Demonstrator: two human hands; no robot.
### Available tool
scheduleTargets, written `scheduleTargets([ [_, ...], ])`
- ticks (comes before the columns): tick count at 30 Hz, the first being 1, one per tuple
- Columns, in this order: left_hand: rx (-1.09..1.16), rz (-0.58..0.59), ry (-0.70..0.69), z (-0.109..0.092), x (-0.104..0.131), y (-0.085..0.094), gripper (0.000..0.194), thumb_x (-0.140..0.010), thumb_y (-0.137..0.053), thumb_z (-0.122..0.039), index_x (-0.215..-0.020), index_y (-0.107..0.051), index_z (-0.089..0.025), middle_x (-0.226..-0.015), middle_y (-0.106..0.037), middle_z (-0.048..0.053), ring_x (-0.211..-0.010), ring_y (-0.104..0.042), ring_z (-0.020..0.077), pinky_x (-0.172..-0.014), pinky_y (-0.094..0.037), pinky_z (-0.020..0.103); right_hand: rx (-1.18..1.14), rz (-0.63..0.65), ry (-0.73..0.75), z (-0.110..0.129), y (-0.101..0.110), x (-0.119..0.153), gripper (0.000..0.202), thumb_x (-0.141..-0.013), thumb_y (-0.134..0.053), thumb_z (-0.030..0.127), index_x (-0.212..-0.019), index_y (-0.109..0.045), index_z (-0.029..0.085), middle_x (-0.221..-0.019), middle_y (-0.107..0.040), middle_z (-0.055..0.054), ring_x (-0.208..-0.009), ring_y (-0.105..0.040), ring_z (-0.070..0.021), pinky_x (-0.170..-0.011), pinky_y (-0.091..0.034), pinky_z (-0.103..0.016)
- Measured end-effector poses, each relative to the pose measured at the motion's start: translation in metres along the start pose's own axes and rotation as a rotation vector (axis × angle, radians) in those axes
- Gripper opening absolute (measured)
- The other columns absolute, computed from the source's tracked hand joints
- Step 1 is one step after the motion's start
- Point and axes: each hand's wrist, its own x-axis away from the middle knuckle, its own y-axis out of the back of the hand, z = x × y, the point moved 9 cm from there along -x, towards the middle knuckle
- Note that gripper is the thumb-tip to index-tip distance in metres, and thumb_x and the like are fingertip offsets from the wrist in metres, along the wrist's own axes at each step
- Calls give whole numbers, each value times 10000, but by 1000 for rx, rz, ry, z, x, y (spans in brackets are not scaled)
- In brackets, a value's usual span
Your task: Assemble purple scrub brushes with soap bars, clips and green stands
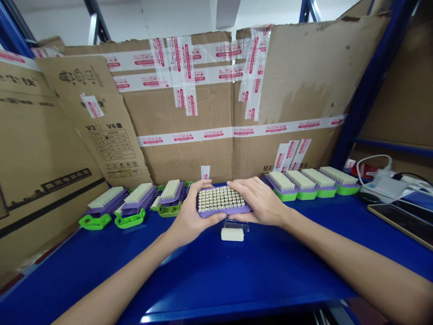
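Note:
Both hands hold one brush (pixel 221 200), a purple block with rows of cream bristles facing me. My left hand (pixel 189 212) grips its left end, thumb along the lower edge. At the right end, my right hand (pixel 259 201) has its fingers over the top edge and its thumb below. The brush is tilted, and its back is hidden. Just under it on the blue shelf lie a cream block with rounded ends (pixel 232 234) and a clear plastic piece (pixel 241 225).
Purple brushes with green handle-like parts (pixel 130 219) stand at the left. Several brushes on green bases (pixel 292 195) form a row at the right. A phone (pixel 404 221) and a white charger with cables (pixel 380 180) lie far right. Taped cardboard (pixel 189 158) walls the back.

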Motion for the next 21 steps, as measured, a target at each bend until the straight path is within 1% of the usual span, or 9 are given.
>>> scheduleTargets([
  [2, 10, -27, -12, 1, 0, 2, 817, -823, -911, -514, -1471, -473, -280, -1463, -562, 128, -1359, -588, 333, -1167, -494, 563, 6, -5, -2, 0, 0, 0, 844, -1053, -558, 684, -1634, -349, 108, -1326, -727, -222, -1147, -723, -329, -905, -580, -470],
  [4, 38, -25, 8, 4, -1, 2, 801, -830, -907, -515, -1468, -484, -280, -1448, -581, 125, -1325, -612, 321, -1144, -512, 553, 9, 0, -2, 0, 0, 0, 877, -1044, -569, 693, -1644, -324, 103, -1339, -721, -226, -1155, -724, -331, -911, -582, -473],
  [7, 60, 36, 22, 4, -4, -1, 614, -881, -867, -513, -1376, -595, -272, -1329, -659, 97, -1205, -665, 285, -1053, -572, 499, 21, 14, 19, 2, -2, 0, 870, -1042, -574, 693, -1640, -329, 110, -1328, -724, -221, -1151, -723, -333, -906, -585, -476],
  [9, 46, 61, -23, 0, -5, 0, 553, -898, -859, -497, -1356, -643, -277, -1281, -688, 84, -1172, -674, 272, -1038, -582, 491, 31, 20, 32, 3, -3, -1, 849, -1046, -568, 688, -1630, -347, 113, -1302, -730, -218, -1139, -720, -335, -897, -583, -479],
  [13, -14, 63, -123, -8, -5, 2, 562, -943, -825, -464, -1451, -639, -312, -1369, -689, 90, -1269, -666, 284, -1116, -560, 544, 43, 29, 47, 4, -3, -2, 797, -1056, -551, 678, -1588, -406, 102, -1275, -731, -216, -1124, -710, -336, -879, -571, -472],
  [17, -35, 77, -156, -11, -4, 2, 503, -1008, -754, -411, -1487, -635, -314, -1451, -690, 100, -1348, -660, 287, -1173, -538, 574, 46, 35, 47, 3, -1, -2, 782, -1051, -573, 664, -1568, -436, 94, -1291, -721, -218, -1135, -700, -339, -881, -561, -469],
  [21, -31, 67, -157, -14, -6, 5, 421, -1043, -710, -361, -1459, -672, -303, -1457, -708, 92, -1343, -681, 270, -1168, -560, 548, 47, 42, 41, 3, -2, -1, 808, -1040, -598, 659, -1603, -403, 113, -1319, -713, -218, -1157, -690, -344, -901, -558, -479],
])
